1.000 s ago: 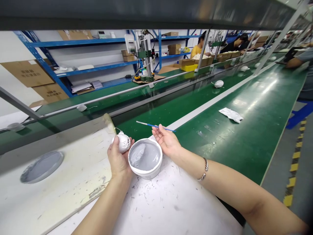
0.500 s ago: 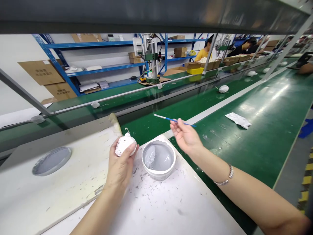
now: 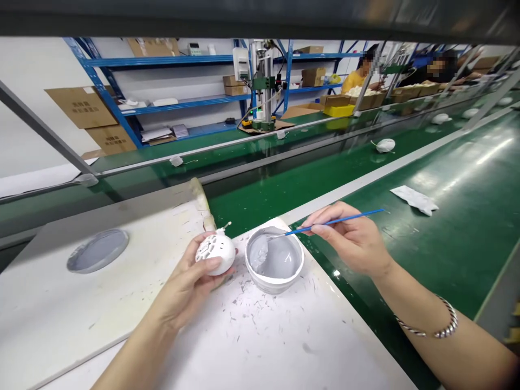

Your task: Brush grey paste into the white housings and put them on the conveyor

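Brush (image 3: 345, 219) lowered to bowl (image 3: 273, 287) near tabletop's (image 3: 260, 346) far corner: loading, I judge. Right hand (image 3: 353, 238) pinches it, left hand (image 3: 182, 284) pinches white ball (image 3: 221, 251); next needs gentle lift.

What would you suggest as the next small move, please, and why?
Probably load the brush with grey paste: the right grip points the brush into the bowl, and the left grip holds the white round part beside it.

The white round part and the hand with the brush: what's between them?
In the head view, a bowl of grey paste stands between the white round part and the right hand, whose blue brush extends over the bowl's rim.
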Motion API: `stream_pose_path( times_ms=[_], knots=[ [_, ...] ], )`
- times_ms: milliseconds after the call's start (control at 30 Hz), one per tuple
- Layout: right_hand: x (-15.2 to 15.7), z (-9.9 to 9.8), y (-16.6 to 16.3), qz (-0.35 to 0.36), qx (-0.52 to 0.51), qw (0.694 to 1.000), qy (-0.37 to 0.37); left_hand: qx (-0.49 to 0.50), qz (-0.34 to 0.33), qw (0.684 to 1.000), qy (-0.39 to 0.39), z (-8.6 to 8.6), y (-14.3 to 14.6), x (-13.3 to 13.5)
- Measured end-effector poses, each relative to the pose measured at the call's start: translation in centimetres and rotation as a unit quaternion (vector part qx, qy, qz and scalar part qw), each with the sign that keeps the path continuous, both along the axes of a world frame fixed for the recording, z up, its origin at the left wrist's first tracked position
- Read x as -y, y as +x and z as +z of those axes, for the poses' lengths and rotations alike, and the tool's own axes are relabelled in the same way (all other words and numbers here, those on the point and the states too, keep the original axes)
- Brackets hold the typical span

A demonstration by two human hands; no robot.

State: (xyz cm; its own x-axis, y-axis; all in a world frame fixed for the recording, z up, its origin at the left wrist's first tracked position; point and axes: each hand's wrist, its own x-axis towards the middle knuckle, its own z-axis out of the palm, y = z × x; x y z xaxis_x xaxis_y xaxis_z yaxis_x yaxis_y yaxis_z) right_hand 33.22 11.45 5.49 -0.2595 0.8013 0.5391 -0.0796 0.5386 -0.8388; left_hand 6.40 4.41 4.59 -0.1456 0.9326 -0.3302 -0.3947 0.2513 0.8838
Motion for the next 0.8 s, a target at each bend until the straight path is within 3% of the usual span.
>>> stream_pose_path(
  times_ms=[200, 367, 633, 800],
  knots=[
    [0.3, 0.3, 0.5, 0.010, 0.049, 0.998, 0.042, -0.097, 0.098, 0.988, 0.071, 0.3, -1.5, -0.6],
    [0.2, -0.3, 0.4, 0.029, 0.073, 0.996, 0.033, -0.039, 0.104, 0.993, 0.050, 1.5, -1.2, -0.5],
    [0.2, -0.5, -0.3, 0.081, -0.009, 0.994, -0.079, -0.101, 0.096, 0.988, 0.061, 1.0, -1.6, -0.6],
    [-0.9, -0.9, -0.7, 0.059, -0.111, 0.968, -0.215, -0.141, 0.077, 0.985, 0.062, 1.3, -1.2, -0.2]
  ],
)
